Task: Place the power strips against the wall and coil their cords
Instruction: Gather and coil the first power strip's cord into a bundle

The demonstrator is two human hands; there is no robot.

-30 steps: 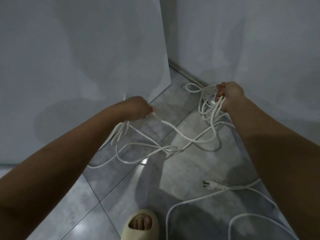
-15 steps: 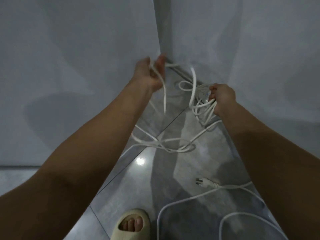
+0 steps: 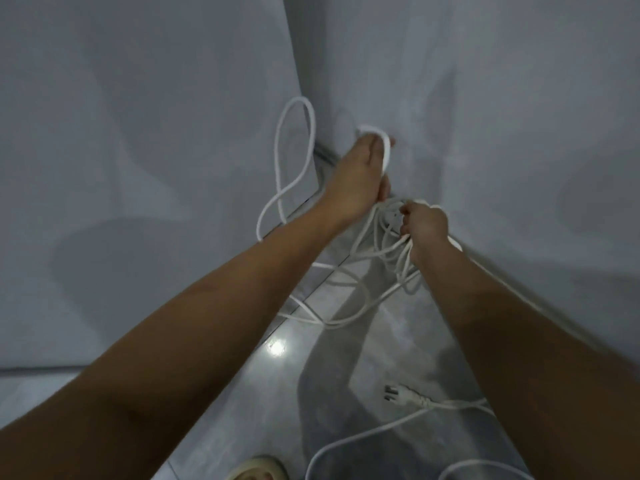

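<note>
A long white cord point(image 3: 346, 303) trails in loose loops over the grey tiled floor point(image 3: 270, 403). My right hand point(image 3: 424, 225) grips a bundle of coiled turns near the wall's foot. My left hand point(image 3: 360, 174) is raised just above it, closed on a strand that runs over its fingers; a tall loop point(image 3: 294, 157) hangs to its left in the air. A second white cord with a plug point(image 3: 405, 398) lies on the floor lower right. No power strip body shows clearly.
Pale walls point(image 3: 502, 116) meet in a corner straight ahead, with a white panel point(image 3: 138, 150) on the left. A foot in a beige slipper point(image 3: 258, 472) stands at the bottom edge. A light reflection point(image 3: 277, 346) shines on the tile.
My left hand has swung from low left up and rightward to just above my right hand, drawing cord off the floor into a raised loop. The right hand kept its bundle.
</note>
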